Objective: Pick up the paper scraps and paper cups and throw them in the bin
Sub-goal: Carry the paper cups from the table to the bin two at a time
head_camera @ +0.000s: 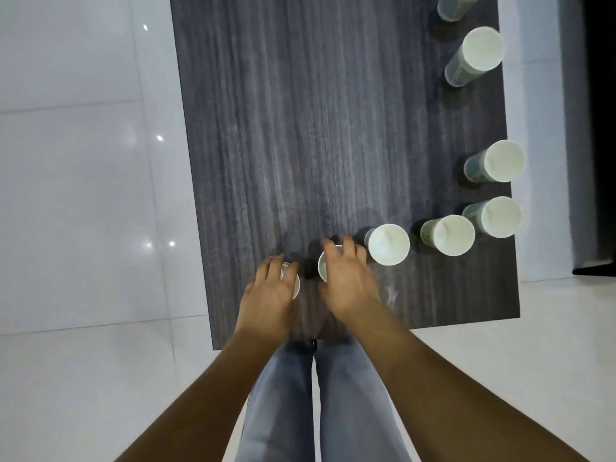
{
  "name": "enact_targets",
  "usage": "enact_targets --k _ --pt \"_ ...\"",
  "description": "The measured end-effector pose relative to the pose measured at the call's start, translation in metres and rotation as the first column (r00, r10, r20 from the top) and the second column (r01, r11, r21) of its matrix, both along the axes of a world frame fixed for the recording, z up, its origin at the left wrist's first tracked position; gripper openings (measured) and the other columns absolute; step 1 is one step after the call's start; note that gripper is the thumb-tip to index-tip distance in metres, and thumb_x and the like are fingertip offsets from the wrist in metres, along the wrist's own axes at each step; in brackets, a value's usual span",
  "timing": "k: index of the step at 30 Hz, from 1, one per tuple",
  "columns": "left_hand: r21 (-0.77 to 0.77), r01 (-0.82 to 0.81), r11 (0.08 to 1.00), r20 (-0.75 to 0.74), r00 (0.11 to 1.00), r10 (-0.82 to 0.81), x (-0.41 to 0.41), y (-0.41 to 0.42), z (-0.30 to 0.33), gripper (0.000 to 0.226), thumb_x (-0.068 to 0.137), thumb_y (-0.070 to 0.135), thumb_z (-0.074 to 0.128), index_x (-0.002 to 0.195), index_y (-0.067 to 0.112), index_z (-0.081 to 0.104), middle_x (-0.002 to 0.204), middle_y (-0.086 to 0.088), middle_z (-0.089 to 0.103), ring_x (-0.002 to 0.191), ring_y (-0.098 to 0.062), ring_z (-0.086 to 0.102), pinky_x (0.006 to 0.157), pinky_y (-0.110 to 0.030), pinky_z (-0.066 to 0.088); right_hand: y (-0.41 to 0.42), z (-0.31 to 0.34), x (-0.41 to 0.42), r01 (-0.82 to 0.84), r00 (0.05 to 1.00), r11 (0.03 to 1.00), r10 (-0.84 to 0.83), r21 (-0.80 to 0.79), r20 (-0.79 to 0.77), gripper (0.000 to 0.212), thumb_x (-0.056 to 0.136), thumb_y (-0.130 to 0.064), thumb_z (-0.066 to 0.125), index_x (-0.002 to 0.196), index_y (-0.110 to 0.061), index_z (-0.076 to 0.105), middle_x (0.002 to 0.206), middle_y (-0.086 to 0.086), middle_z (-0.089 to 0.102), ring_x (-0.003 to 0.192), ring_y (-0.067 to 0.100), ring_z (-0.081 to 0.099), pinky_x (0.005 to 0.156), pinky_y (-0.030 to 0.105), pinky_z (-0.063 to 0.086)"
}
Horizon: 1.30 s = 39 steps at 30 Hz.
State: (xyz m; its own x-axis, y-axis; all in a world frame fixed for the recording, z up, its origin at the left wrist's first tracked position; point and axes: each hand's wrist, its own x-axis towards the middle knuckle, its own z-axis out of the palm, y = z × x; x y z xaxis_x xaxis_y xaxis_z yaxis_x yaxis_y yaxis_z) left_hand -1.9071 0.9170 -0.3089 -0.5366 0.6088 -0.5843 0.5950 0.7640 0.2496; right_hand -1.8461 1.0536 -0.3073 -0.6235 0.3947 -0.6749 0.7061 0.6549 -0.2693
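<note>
- The table [300, 111] had loads of bare wood across its left and middle. All the cups hugged the right edge and the near edge, so the open room was on the far left.
- The left hand [266, 295] was down over a cup [295, 285] near the near edge, fingers curled round its rim. Only a sliver of that cup showed.
- The right hand [346, 281] was spread over a second cup [322, 266], fingers draped across the top. It was blurry, so I couldn't tell if it really gripped it.
- Just right of that stood a third cup [388, 244], then a fourth [448, 235] and a fifth [496, 216], all upright with mouths up.
- Further along the right edge stood a sixth [500, 160] and a seventh [480, 53]. An eighth [453, 6] was cut off by the top of the frame.
- The fifth and sixth hung slightly past the table's right edge in this view.
- Legs in jeans [313, 395] stood against the near edge, with white floor [83, 195] all around.
</note>
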Motion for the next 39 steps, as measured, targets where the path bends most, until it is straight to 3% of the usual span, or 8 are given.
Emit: enact_targets --k 8,13,26,31,39 --pt "-0.022 -0.022 1.0 -0.001 1.0 0.022 -0.009 -0.019 0.018 0.062 0.083 0.035 0.064 0.138 0.022 0.039 0.141 -0.002 0.04 0.128 -0.024 0.039 0.098 -0.038 0.045 -0.014 0.021 -0.01 -0.021 0.999 0.999 0.02 -0.037 -0.025 0.063 0.083 -0.015 0.068 0.138 -0.022 0.037 0.137 0.007 0.035 0.126 0.029 0.033 0.093 0.04 0.047" --pt "-0.002 -0.158 0.987 -0.01 0.987 0.158 -0.011 -0.04 0.066 0.061 0.085 0.044 0.061 0.138 0.024 0.037 0.142 0.0 0.041 0.127 -0.023 0.042 0.102 -0.036 0.043 -0.024 0.07 -0.013 -0.09 0.994 0.995 0.087 -0.047 -0.058 0.061 0.083 -0.017 0.069 0.136 -0.024 0.038 0.136 0.004 0.037 0.126 0.026 0.034 0.087 0.038 0.047" --pt "0.101 -0.525 0.845 -0.088 0.842 0.533 0.032 -0.093 0.221 0.059 0.084 0.036 0.065 0.136 0.025 0.04 0.136 0.004 0.043 0.122 -0.015 0.042 0.09 -0.024 0.045 -0.069 0.214 -0.018 -0.437 0.897 0.894 0.424 -0.099 -0.128 0.067 0.084 -0.02 0.067 0.142 -0.024 0.035 0.138 0.004 0.036 0.129 0.026 0.032 0.1 0.04 0.044" --pt "0.178 -0.696 0.696 -0.086 0.693 0.715 0.052 -0.142 0.264 0.062 0.083 0.033 0.063 0.139 0.023 0.037 0.139 0.004 0.037 0.127 -0.016 0.034 0.089 -0.03 0.044 -0.123 0.26 -0.033 -0.624 0.775 0.777 0.603 -0.08 -0.187 0.064 0.086 -0.021 0.066 0.142 -0.022 0.035 0.138 0.007 0.037 0.129 0.027 0.034 0.098 0.038 0.043" --pt "0.25 -0.928 0.276 -0.099 0.259 0.961 0.107 -0.292 0.302 0.065 0.082 0.031 0.063 0.141 0.021 0.036 0.137 0.001 0.039 0.127 -0.019 0.035 0.091 -0.035 0.045 -0.286 0.3 -0.04 -0.909 0.411 0.414 0.876 -0.042 -0.254 0.072 0.08 -0.022 0.071 0.142 -0.022 0.035 0.135 0.008 0.04 0.124 0.027 0.039 0.092 0.036 0.044"
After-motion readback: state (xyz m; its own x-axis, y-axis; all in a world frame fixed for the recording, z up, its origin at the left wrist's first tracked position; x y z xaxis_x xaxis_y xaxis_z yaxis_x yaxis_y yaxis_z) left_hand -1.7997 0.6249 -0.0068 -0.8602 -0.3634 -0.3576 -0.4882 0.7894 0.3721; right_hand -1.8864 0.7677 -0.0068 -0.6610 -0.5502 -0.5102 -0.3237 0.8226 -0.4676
